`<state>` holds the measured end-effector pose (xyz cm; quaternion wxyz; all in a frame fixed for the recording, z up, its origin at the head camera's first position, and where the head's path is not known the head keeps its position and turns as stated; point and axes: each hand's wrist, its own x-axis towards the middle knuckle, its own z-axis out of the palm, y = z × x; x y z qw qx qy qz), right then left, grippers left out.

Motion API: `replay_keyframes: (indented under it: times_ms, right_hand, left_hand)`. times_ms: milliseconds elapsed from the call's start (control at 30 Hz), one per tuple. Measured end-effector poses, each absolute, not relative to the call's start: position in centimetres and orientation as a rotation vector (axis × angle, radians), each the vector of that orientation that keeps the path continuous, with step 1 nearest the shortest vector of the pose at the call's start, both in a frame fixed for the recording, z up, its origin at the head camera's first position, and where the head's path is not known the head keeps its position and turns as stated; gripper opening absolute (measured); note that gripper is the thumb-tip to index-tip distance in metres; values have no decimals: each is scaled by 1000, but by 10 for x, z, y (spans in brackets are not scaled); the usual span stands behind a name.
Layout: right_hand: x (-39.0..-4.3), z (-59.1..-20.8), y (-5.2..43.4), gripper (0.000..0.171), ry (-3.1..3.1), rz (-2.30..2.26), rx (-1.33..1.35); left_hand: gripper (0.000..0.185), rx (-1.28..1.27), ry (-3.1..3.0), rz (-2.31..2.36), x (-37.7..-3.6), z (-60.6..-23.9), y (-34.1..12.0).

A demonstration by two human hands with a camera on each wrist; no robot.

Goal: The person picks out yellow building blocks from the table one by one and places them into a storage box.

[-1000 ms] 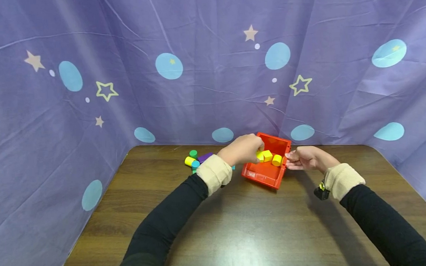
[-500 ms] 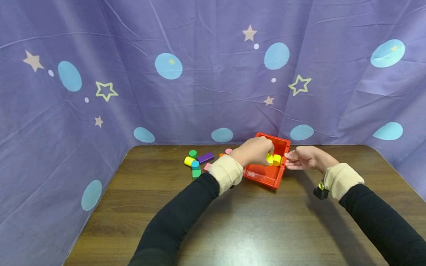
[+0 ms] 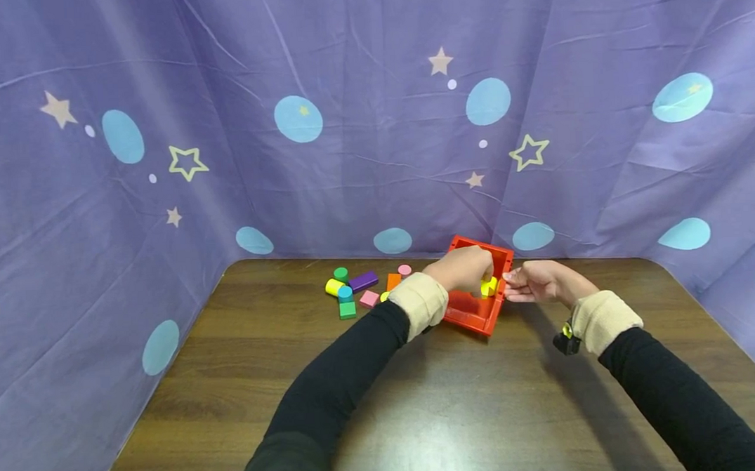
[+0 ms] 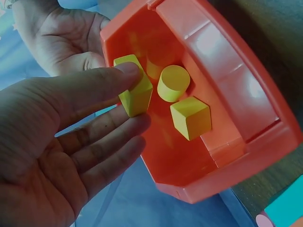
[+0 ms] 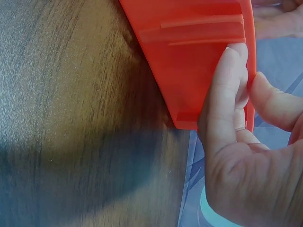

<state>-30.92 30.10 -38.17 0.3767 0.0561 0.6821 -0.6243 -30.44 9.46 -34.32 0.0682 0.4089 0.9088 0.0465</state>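
Observation:
A red plastic bin (image 3: 473, 321) stands at the back of the wooden table. Reaching into it, my left hand (image 3: 464, 268) pinches a yellow rectangular block (image 4: 136, 92) between thumb and fingers, seen best in the left wrist view. Beside that block, a yellow cylinder (image 4: 173, 83) and a yellow cube (image 4: 191, 118) lie inside the bin. My right hand (image 3: 540, 281) grips the bin's right side wall; in the right wrist view its fingers (image 5: 222, 101) lie along the outside, with the thumb at the rim.
Several loose blocks lie left of the bin, among them a purple block (image 3: 363, 281), a green block (image 3: 347, 310), a yellow cylinder (image 3: 334, 286), a pink block (image 3: 369, 300) and an orange block (image 3: 393, 281). A purple patterned curtain (image 3: 349, 159) hangs behind the table.
My left hand has moved right, further across the bin, baring more of the loose blocks on the table. My right hand keeps its grip on the bin's side.

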Motion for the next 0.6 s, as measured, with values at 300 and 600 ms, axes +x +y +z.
replay_keyframes:
  times_ms: [300,600]
  right_hand:
    - [-307,-382,301,39,1747,-1601,140]
    - [-305,-385,301,36,1750,-1621,124]
  left_hand:
    - [23,1152,2710,82,-310,-348,102]
    - [17,1076,2719,85,-314,-350,109]
